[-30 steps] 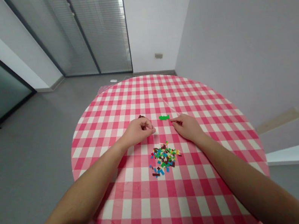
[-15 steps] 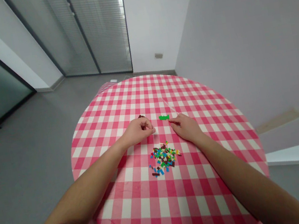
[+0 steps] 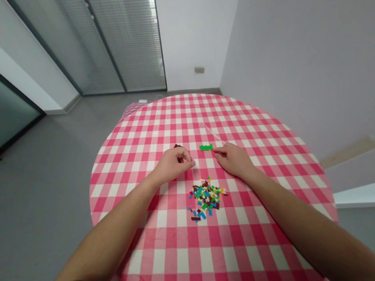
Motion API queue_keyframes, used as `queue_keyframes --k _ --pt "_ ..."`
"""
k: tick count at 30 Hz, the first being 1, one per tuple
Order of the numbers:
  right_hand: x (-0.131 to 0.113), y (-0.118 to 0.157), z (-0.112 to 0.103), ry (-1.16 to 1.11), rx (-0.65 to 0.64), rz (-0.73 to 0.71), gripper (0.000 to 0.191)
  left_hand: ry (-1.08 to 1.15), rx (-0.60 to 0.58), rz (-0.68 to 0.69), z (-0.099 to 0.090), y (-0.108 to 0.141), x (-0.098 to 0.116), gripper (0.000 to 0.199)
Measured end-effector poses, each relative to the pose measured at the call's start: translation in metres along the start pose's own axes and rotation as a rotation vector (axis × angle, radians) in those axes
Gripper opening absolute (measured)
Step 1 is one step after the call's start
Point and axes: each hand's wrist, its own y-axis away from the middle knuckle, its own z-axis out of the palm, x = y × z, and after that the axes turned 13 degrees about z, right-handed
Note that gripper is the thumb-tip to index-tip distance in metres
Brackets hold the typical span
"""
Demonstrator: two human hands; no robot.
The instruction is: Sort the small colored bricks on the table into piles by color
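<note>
A green brick piece (image 3: 206,147) lies on the checked tablecloth, just beyond the fingertips of my right hand (image 3: 234,159). That hand rests on the cloth with its fingers closed together; anything between them is too small to make out. My left hand (image 3: 176,163) is curled, thumb and fingertips pinched, with something small and pale perhaps at the tips. Behind the left hand a dark brown piece (image 3: 177,146) shows in part. Nearer to me, between my forearms, a loose pile of small bricks (image 3: 207,197) in blue, green, white, yellow, red and brown is spread out.
The round table (image 3: 193,259) has a red and white checked cloth. A white object (image 3: 142,101) sits beyond its far left edge. Glass partitions stand at the back left, with a wall at the right.
My right hand has shifted very slightly to the right. The left hand, the green piece and the pile look almost unchanged.
</note>
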Motion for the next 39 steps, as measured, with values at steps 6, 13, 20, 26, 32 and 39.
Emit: queue_keyframes --k 6,13,20,26,32,39 --pt "-0.0026 0.0008 -0.0026 0.011 -0.013 -0.002 0.034 -0.016 0.008 -0.004 -0.0001 0.0 -0.0003 0.013" --pt "-0.0042 0.0021 -0.0027 0.03 -0.015 0.001 0.035 -0.024 0.001 -0.012 -0.0006 -0.0006 0.0024 0.013" --pt "-0.0048 0.003 -0.0031 0.026 -0.01 -0.016 0.035 -0.025 0.001 -0.012 -0.0005 -0.0003 0.0002 0.013" --pt "-0.0051 0.0034 -0.0033 0.002 -0.011 -0.003 0.034 -0.026 -0.001 -0.014 -0.0007 -0.0004 0.0017 0.013" --pt "-0.0046 0.0047 -0.004 -0.023 -0.014 -0.02 0.033 -0.028 -0.002 -0.017 -0.0014 -0.0002 0.0041 0.012" --pt "-0.0061 0.0042 -0.0042 -0.006 -0.03 -0.012 0.033 -0.02 -0.001 -0.028 -0.0009 -0.0003 0.0045 0.012"
